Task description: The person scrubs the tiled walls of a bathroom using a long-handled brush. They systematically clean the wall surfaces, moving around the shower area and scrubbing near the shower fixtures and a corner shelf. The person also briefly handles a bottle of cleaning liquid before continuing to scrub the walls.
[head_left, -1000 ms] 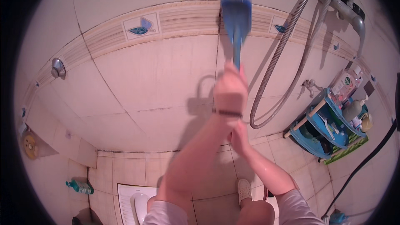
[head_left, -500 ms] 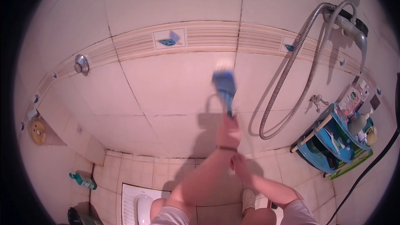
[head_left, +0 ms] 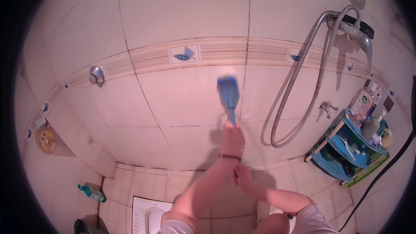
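My left hand (head_left: pixel 232 141) grips the handle of a blue brush (head_left: pixel 228 93), its head raised toward the white wall tiles (head_left: pixel 190 97) just below the patterned border. The bristles are blurred, and I cannot tell whether they touch the tile. A dark band circles my left wrist. Close below that wrist is my right hand (head_left: pixel 243 178), its fingers curled closed. A small dark bit shows at those fingers, too small to name; my left forearm partly covers that area.
A metal shower hose (head_left: pixel 299 67) loops down the wall from a shower head (head_left: pixel 362 39). Beneath is a tap (head_left: pixel 329 108), beside a blue corner shelf (head_left: pixel 331 162) with bottles. Low on the left are a green bottle (head_left: pixel 92 193) and a white squat toilet (head_left: pixel 139 216).
The brush has shifted slightly left and down within the view, along with my left hand. My right hand has dropped a little. The whole view has tilted, so the wall sits lower.
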A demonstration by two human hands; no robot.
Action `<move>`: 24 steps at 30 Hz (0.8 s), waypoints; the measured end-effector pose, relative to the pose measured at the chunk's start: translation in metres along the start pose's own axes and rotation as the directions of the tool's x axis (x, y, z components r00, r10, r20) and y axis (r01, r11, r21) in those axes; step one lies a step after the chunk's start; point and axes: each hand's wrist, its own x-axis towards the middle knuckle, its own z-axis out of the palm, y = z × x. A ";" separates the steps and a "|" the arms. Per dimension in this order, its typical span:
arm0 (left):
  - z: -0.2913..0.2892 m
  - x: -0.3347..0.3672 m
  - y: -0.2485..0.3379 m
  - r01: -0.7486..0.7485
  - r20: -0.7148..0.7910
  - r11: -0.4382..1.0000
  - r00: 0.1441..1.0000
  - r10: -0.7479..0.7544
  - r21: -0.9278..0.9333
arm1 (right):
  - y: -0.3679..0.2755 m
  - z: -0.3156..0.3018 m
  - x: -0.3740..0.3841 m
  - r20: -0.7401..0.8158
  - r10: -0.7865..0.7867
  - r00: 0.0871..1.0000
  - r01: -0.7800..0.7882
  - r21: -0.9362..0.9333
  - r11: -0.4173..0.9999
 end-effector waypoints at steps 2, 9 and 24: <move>0.004 0.037 0.051 -0.046 -0.018 0.997 0.999 0.045 -0.062 | -0.042 -0.018 0.023 -0.017 -0.098 0.995 0.099 0.049 0.994; -0.004 0.057 0.092 -0.048 -0.145 0.881 0.989 -0.024 -0.471 | -0.154 -0.073 0.019 -0.155 -0.151 0.976 0.046 -0.533 0.845; -0.023 0.033 0.127 0.204 0.235 0.910 0.964 -0.123 -0.360 | -0.231 -0.138 0.013 -0.103 -0.029 0.994 -0.068 -0.822 0.566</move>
